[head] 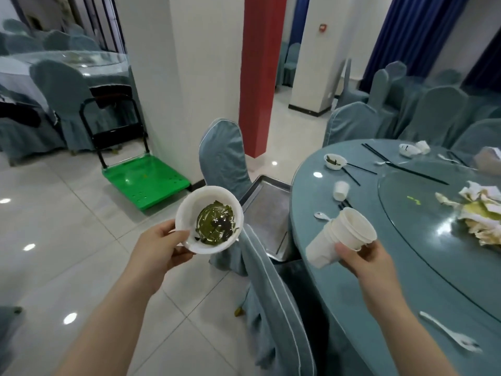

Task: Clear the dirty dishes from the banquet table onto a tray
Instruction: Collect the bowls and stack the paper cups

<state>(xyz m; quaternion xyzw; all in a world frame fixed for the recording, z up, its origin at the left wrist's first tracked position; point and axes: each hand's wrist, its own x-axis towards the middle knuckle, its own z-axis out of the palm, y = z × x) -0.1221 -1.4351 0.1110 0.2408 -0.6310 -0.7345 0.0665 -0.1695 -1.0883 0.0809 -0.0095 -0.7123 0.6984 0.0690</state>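
Observation:
My left hand (160, 249) grips a white bowl (189, 210) by its rim; green leafy leftovers lie in its bottom. It hangs over the floor, just left of a metal tray (267, 213) that rests on a chair seat beside the round banquet table (379, 294). My right hand (363, 257) holds a stack of white paper cups (339, 237), tilted, above the table's edge. On the table stand another dirty bowl (335, 161), a small tipped cup (341, 190), black chopsticks (404, 165) and plastic spoons (321, 216).
Blue-covered chairs (225, 158) flank the tray, one right below my arms. A green platform cart (143, 180) stands by a white pillar (187, 77). Crumpled napkins (477, 213) lie on the glass turntable. A white fork (450, 335) sits near the table edge.

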